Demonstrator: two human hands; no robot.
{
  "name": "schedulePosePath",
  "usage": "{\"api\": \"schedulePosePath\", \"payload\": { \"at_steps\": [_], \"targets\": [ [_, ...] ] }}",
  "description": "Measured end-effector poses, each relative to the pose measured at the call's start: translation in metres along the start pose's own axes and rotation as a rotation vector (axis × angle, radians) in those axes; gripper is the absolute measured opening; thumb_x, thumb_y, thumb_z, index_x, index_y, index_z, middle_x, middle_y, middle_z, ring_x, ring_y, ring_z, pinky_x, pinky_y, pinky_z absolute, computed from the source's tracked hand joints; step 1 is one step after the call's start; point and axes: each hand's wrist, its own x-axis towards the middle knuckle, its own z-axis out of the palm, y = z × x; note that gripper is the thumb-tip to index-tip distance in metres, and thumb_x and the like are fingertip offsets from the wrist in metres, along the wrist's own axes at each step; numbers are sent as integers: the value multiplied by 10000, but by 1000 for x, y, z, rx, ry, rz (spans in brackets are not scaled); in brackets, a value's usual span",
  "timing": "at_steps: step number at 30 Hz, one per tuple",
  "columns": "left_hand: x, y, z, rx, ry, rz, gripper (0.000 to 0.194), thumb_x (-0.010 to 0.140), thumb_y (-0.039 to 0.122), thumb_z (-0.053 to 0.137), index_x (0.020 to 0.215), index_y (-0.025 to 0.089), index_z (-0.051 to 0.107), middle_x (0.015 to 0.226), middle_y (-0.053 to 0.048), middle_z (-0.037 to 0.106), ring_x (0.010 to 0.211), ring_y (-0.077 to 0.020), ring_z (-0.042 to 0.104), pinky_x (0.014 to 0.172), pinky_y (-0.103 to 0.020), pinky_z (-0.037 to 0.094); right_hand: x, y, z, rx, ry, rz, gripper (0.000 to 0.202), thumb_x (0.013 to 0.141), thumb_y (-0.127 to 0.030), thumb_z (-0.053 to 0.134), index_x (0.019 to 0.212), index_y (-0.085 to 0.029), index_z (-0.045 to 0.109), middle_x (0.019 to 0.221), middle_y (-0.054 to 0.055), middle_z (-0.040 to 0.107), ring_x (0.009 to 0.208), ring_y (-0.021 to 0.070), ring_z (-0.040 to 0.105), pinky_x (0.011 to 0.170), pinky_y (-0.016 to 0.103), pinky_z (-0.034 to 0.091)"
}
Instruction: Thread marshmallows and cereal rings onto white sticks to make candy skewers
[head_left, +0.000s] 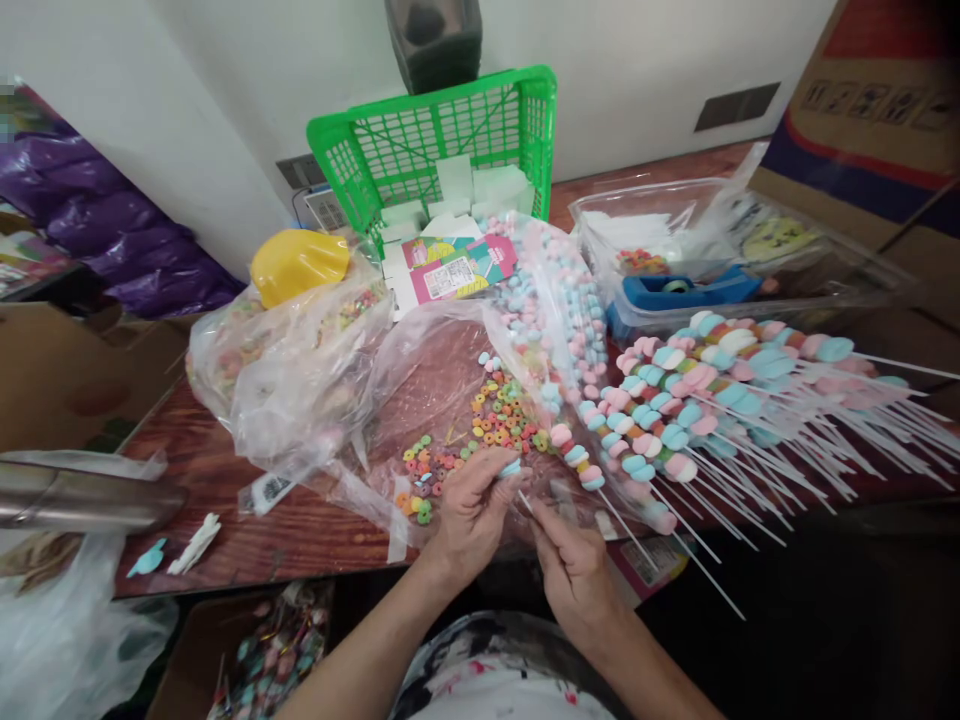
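Observation:
My left hand [474, 510] is closed in a pinch around a small pale-blue marshmallow [511, 468], which its fingers partly hide. A thin white stick [526, 501] runs from the marshmallow to my right hand [574, 560], whose thumb and fingers are closed on it. Just beyond the hands, colourful ring-shaped candies [506, 420] lie loose on clear plastic. To the right, one short marshmallow skewer [577, 456] rests beside a big pile of finished-looking skewers [675, 400] in pink, blue and white, their sticks pointing right and toward me.
Behind stands a green plastic basket [322, 130] with white boxes. Pink and blue marshmallows fill a clear bag [577, 300]. A blue tape dispenser [690, 290] sits in a clear tub. Left are bagged candies with a yellow scoop-like piece [300, 265] and a metal flask [82, 497].

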Motion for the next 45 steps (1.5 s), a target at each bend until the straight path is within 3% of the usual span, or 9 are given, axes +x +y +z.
{"api": "schedulePosePath", "payload": {
  "at_steps": [8, 14, 18, 20, 26, 33, 36, 41, 45],
  "targets": [
    [-19, 15, 19, -14, -217, -16, 301, 905, 160, 503, 1159, 235, 645, 1069, -71, 692, 984, -179, 633, 892, -326, 500, 5, 3, -12, -5, 105, 16, 310, 890, -111, 441, 1110, -176, 650, 837, 62, 737, 640, 148, 690, 612, 233, 558],
    [28, -6, 1, 180, -299, 44, 435, 893, 109, 435, 1288, 253, 544, 1130, -65, 678, 1002, -187, 621, 934, -383, 476, 17, 22, -37, -134, 247, 136, 210, 902, -213, 480, 929, -163, 682, 669, 39, 692, 569, 154, 645, 580, 250, 538],
    [75, -28, -10, 546, -809, 251, 474, 701, 33, 557, 1116, 229, 673, 1148, -91, 644, 1083, -270, 536, 954, -438, 422, 18, 27, -44, -129, 290, 186, 194, 904, -224, 493, 929, -165, 676, 653, 24, 688, 552, 148, 637, 553, 244, 527],
    [88, -35, -8, 618, -939, 289, 385, 690, 47, 585, 1014, 215, 709, 1095, -97, 644, 1060, -272, 537, 933, -414, 425, 17, 26, -43, -199, 270, 104, 184, 898, -195, 492, 932, -158, 669, 700, 45, 713, 589, 159, 664, 573, 245, 530],
    [81, -38, -5, 512, -701, 212, 177, 829, 121, 527, 845, 162, 698, 930, -105, 667, 924, -217, 597, 854, -357, 458, 11, 28, -39, -369, 160, -23, 247, 895, -145, 437, 1044, -162, 634, 867, 89, 742, 744, 190, 711, 658, 269, 548],
    [50, -41, -23, 429, -362, 98, 174, 846, 157, 543, 944, 193, 682, 924, -69, 697, 888, -192, 617, 832, -353, 470, 8, 35, -33, -400, 122, -50, 244, 900, -143, 421, 1015, -155, 636, 820, 78, 738, 680, 179, 700, 636, 266, 539],
    [51, -43, -21, 524, -393, 150, 171, 840, 159, 541, 907, 184, 696, 903, -86, 676, 895, -208, 586, 839, -367, 456, 9, 39, -33, -422, 151, -38, 217, 901, -159, 436, 976, -151, 640, 741, 66, 725, 615, 177, 681, 594, 271, 522],
    [70, -35, 0, 740, -664, 215, 285, 777, 118, 553, 1014, 197, 690, 994, -101, 631, 963, -252, 524, 873, -403, 422, 8, 43, -32, -431, 151, -43, 216, 899, -155, 442, 1001, -151, 632, 778, 79, 730, 666, 192, 692, 629, 287, 527],
    [78, -34, 8, 752, -679, 223, 294, 777, 96, 521, 1011, 162, 687, 1036, -127, 633, 987, -269, 526, 892, -422, 416, 8, 44, -33, -454, 138, -62, 240, 889, -133, 435, 1038, -143, 623, 803, 91, 730, 689, 197, 695, 636, 289, 530]
  ]
}}
